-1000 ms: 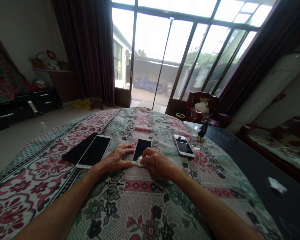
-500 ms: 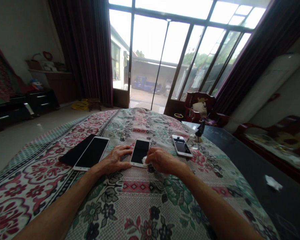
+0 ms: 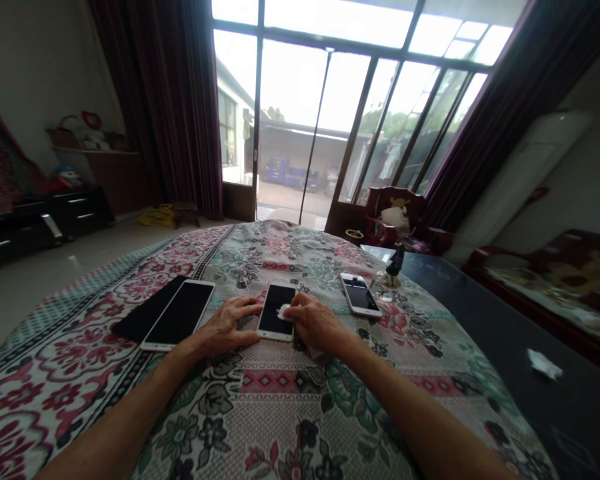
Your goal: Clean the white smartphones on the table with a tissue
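A white-framed smartphone (image 3: 269, 325) with a dark screen lies flat on the flowered tablecloth (image 3: 280, 363) between my hands. My left hand (image 3: 229, 325) rests at its left side, fingers apart, with fingertips and thumb by the phone's edge. Pinched in my right hand (image 3: 316, 323) is a small crumpled white tissue (image 3: 282, 311), pressed on the middle of the screen. To the left lies a larger white-framed tablet (image 3: 180, 313), partly over a flat black item (image 3: 139, 312). Right of my right hand, another white phone (image 3: 360, 295) lies face up.
A small dark figurine on a clear base (image 3: 395, 263) stands near the tablecloth's right side. Beyond it, a dark tabletop (image 3: 473, 333) carries a crumpled white paper (image 3: 545, 364). A wooden chair (image 3: 393, 213) and glass doors (image 3: 305, 133) are at the back.
My right hand has moved the tissue up and left, from the phone's lower right corner to the middle of its screen. My left hand stays at the phone's left edge. The camera view has shifted slightly.
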`<move>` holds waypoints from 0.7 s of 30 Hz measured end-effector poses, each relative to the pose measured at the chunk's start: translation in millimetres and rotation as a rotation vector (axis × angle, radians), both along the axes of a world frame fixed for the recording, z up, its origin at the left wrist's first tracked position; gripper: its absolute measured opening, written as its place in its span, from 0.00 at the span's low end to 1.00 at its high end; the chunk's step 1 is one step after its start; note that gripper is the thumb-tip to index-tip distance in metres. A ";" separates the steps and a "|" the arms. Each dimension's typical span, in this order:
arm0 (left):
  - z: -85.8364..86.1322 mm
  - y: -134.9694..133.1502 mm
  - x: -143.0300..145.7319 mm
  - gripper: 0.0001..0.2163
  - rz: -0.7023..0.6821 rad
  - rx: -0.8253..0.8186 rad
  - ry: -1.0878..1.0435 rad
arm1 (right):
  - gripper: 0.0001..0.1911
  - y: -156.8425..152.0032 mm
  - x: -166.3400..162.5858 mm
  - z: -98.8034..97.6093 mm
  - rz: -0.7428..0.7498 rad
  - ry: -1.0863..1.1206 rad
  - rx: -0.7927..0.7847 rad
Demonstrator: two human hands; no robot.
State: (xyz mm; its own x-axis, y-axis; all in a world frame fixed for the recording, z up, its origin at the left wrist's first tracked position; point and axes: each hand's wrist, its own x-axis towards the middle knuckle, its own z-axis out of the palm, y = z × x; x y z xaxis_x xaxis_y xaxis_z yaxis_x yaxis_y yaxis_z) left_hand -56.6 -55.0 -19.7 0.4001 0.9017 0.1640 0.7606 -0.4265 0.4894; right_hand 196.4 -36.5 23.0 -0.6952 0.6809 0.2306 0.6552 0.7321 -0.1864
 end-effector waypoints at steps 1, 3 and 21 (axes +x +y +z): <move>0.3 -0.3 0.4 0.27 -0.001 0.000 0.001 | 0.14 -1.9 -0.5 -0.4 0.013 -0.005 -0.007; 0.6 -0.7 1.2 0.27 -0.002 0.008 0.000 | 0.13 -3.4 -1.6 -1.4 0.013 -0.002 -0.016; 0.7 -2.2 4.5 0.28 0.037 0.041 0.028 | 0.16 73.1 -29.6 -5.6 -0.383 -0.101 0.023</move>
State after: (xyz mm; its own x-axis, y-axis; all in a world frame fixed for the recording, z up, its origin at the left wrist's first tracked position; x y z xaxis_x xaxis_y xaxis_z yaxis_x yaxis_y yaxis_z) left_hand -52.0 -57.2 -19.0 0.3719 0.9086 0.1900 0.7893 -0.4172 0.4505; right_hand 166.8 36.6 17.4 -0.4120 0.8907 0.1922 0.8957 0.4346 -0.0939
